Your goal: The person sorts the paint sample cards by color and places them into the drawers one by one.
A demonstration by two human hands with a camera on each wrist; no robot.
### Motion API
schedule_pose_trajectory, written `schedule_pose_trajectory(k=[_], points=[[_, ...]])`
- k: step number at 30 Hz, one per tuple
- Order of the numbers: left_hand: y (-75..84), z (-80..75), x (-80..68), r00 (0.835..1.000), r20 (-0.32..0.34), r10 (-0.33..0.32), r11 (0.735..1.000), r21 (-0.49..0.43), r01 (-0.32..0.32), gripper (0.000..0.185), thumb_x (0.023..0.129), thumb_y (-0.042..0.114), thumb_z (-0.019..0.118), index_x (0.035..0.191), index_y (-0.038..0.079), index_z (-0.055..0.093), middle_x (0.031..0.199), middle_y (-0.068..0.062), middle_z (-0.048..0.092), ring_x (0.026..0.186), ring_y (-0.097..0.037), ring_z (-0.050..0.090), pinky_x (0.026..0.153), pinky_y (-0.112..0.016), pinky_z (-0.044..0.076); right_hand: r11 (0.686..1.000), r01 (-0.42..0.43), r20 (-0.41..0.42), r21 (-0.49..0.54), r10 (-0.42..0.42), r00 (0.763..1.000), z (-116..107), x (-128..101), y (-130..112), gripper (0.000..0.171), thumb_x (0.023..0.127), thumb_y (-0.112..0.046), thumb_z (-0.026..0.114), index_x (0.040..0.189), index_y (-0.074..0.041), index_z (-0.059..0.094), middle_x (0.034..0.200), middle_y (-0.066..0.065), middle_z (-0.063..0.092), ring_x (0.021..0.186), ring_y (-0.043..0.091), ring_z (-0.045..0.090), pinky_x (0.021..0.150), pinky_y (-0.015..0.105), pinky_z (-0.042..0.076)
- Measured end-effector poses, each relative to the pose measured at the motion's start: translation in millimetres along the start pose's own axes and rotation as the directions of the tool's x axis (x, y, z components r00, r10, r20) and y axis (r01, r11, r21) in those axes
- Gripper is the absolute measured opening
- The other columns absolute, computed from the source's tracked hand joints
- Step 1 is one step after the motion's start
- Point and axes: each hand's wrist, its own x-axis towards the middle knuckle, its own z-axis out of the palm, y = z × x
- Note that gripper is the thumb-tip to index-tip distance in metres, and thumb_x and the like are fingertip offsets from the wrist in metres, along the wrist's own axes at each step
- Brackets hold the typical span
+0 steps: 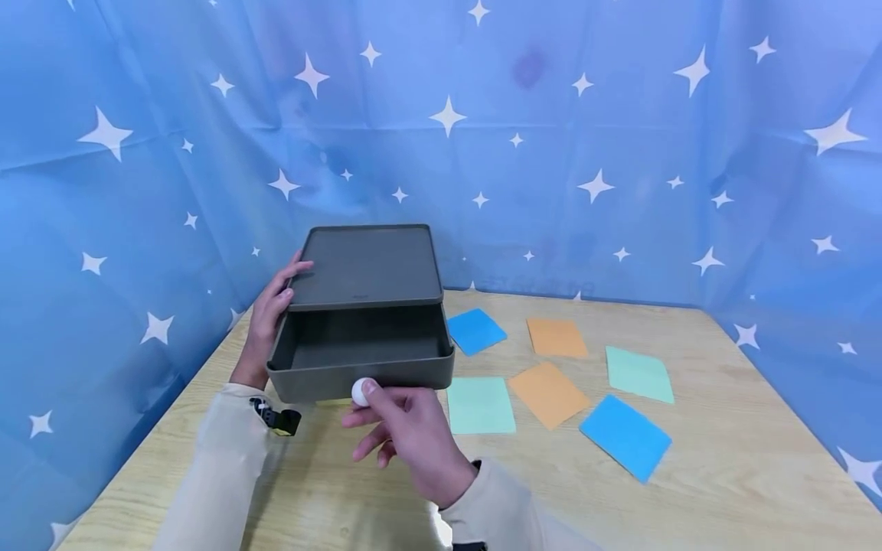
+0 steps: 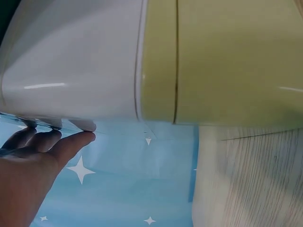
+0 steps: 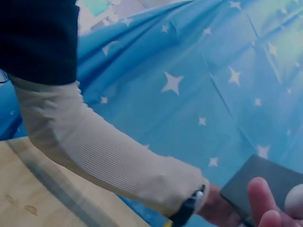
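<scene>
A dark grey drawer box [image 1: 368, 264] stands at the left of the table, its front drawer [image 1: 386, 373] pulled partway out and showing a bare inside. My left hand [image 1: 265, 329] lies along the box's left side, fingertips at the top edge. In the left wrist view, the fingers [image 2: 71, 146] press fairly straight against a pale, glossy side. My right hand [image 1: 420, 432] pinches the white round knob [image 1: 360, 392] on the drawer front between thumb and index finger, the other fingers loosely bent below. The right wrist view catches the knob [image 3: 294, 201] beside a fingertip.
Right of the box, several paper squares lie on the wooden table [image 1: 744, 428]: blue [image 1: 625, 438], orange [image 1: 549, 394] and green [image 1: 639, 373]. A blue curtain [image 1: 524, 153] with white stars hangs behind and at both sides.
</scene>
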Motion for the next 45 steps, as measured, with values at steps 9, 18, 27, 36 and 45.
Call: schedule_pose_trajectory(k=[9,18,27,36,45], points=[[4.6,0.1,0.3,1.000,-0.009,0.023,1.000,0.004,-0.023,0.050,0.104,0.024,0.031,0.148,0.006,0.044,0.170,0.005,0.018,0.158,-0.025,0.007,0.124,-0.061,-0.001,1.000,0.014,0.013,0.015,-0.014,1.000,4.7,-15.1,2.5,0.045,0.098,-0.040,0.062,0.102,0.003,0.069,0.097,0.020,0.077,0.053,0.009,0.067,0.046,0.022,0.042],[3.0,-0.2,-3.1,1.000,-0.010,0.021,1.000,0.022,-0.020,0.049,0.104,0.025,0.032,0.148,0.008,0.046,0.170,0.006,0.019,0.159,-0.024,0.008,0.125,-0.058,-0.002,1.000,-0.018,0.093,-0.013,0.019,0.995,2.4,-25.0,4.2,0.040,0.099,-0.035,0.060,0.103,0.004,0.068,0.099,0.027,0.075,0.056,0.008,0.068,0.046,0.022,0.043],[2.5,-0.5,-3.0,1.000,0.008,0.015,0.999,0.048,-0.015,0.049,0.104,0.026,0.033,0.148,0.009,0.045,0.170,0.006,0.018,0.158,-0.024,0.007,0.123,-0.062,0.001,0.680,0.351,0.540,-0.643,0.079,0.838,-63.4,-35.6,6.6,0.020,0.099,-0.027,0.062,0.099,-0.011,0.073,0.090,0.000,0.075,0.077,-0.012,0.059,0.071,0.015,0.053],[0.7,-0.6,-1.6,1.000,0.010,0.024,0.999,0.035,-0.024,0.050,0.104,0.024,0.033,0.148,0.006,0.043,0.170,0.005,0.018,0.158,-0.026,0.008,0.123,-0.062,0.001,0.457,0.089,0.121,-0.885,0.040,0.992,-125.2,-10.5,1.4,0.022,0.090,-0.035,0.072,0.094,-0.014,0.070,0.085,-0.004,0.069,0.075,0.008,0.060,0.069,0.027,0.048],[1.6,1.4,-2.5,1.000,0.003,0.029,0.998,0.055,-0.029,0.050,0.104,0.026,0.032,0.148,0.005,0.044,0.170,0.005,0.018,0.158,-0.026,0.008,0.123,-0.062,0.001,0.199,-0.147,-0.150,-0.969,0.000,0.989,-140.8,10.3,14.8,0.061,0.083,-0.044,0.077,0.126,-0.004,0.059,0.110,0.014,0.063,0.090,0.026,0.059,0.071,0.040,0.050]])
